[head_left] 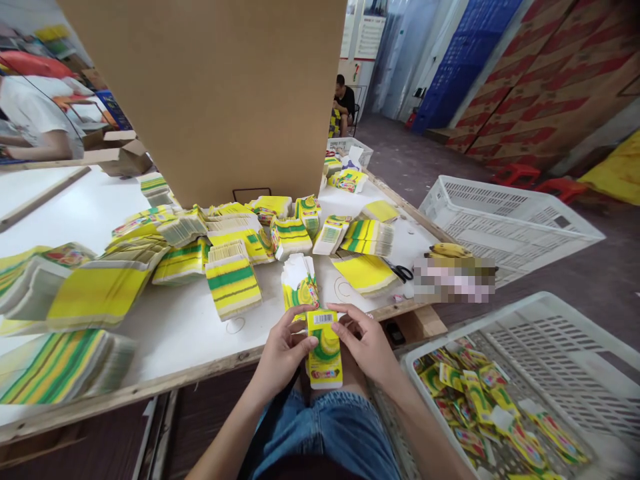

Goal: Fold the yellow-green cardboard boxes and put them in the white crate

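Note:
Between my two hands is a small yellow and green carton (325,360) with a barcode on its top end, held upright above my lap. My left hand (287,347) pinches its left edge, thumb on the front. My right hand (365,340) grips the upper right edge, with the thumb on the front and the other fingers partly hidden behind. Just beyond, a few similar cartons with white flaps (300,277) lie on the white table (280,320). A bundle of flat yellow and green cartons (233,283) lies to their left.
Several more carton stacks (95,287) spread leftward. Black-handled scissors (403,272) and bananas (447,251) lie near the table's right edge. A white crate (545,303) at lower right holds many cartons. A large cardboard sheet (215,93) stands behind. Other people sit farther off.

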Motion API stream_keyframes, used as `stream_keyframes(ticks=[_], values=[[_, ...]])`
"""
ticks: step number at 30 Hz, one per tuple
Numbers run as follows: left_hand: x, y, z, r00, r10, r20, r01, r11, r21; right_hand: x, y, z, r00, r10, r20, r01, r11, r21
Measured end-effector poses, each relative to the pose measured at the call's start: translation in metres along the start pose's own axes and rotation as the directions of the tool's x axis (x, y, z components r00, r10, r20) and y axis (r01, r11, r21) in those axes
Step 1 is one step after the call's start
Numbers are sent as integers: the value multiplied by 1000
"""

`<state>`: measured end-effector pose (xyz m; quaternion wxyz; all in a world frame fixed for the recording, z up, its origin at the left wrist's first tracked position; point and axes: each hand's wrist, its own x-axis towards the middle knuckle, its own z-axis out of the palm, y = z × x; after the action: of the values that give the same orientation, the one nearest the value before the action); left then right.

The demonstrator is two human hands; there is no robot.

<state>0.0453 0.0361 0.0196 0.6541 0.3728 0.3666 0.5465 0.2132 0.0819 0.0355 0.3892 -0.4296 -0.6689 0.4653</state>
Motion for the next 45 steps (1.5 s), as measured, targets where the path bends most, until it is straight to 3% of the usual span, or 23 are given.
stream_keyframes(ticks=[3, 5, 8, 10, 12, 15, 17, 19, 23, 28, 32, 33, 35, 39, 42, 45], values=[[2, -1, 11, 1000, 7, 14, -7, 999, 53, -9, -3, -8, 998, 36, -54, -33, 998, 56], [3, -2, 14, 1000, 27, 7, -28, 989, 144, -19, -10, -26, 983, -31, -179, 4, 989, -150], [7, -2, 4, 986, 147, -76, -105, 909, 403, -32, -18, -60, 897, -265, -355, 4, 806, -592], [11, -5, -8, 964, 229, -136, -106, 799, 592, -31, -15, -68, 876, -330, -350, -32, 686, -727], [16, -10, -20, 952, 267, -149, -76, 678, 731, -20, -3, -56, 913, -271, -304, -46, 673, -738], [21, -20, -30, 958, 264, -115, -58, 569, 820, 10, 22, -11, 963, -74, -258, -128, 717, -685], [21, -26, -33, 961, 254, -108, -53, 555, 830, 29, 36, 20, 965, 52, -256, -213, 725, -655], [21, -31, -34, 960, 255, -113, -47, 549, 835, 42, 45, 43, 963, 99, -251, -240, 735, -634], [21, -35, -35, 957, 261, -128, -40, 555, 831, 49, 53, 58, 957, 99, -272, -243, 786, -568], [20, -34, -34, 934, 309, -179, -53, 616, 786, 43, 52, 53, 951, 100, -292, -207, 909, -362], [19, -24, -35, 858, 361, -366, -125, 837, 533, 35, 44, 47, 954, 110, -279, -147, 982, -116], [20, -21, -35, 865, 322, -386, -149, 898, 414, 33, 42, 46, 956, 117, -268, -136, 989, -55], [21, -14, -34, 919, 206, -336, -151, 971, 183, 26, 37, 45, 962, 168, -216, -138, 979, 148], [21, -5, -26, 987, 57, -149, -76, 989, -129, 13, 28, 46, 952, 304, -40, -226, 783, 579], [18, -1, -17, 998, 26, -63, -39, 976, -216, 6, 22, 46, 951, 308, -11, -238, 757, 608], [16, 1, -11, 997, 39, -69, -53, 976, -214, 2, 19, 43, 958, 285, -15, -229, 800, 555]])
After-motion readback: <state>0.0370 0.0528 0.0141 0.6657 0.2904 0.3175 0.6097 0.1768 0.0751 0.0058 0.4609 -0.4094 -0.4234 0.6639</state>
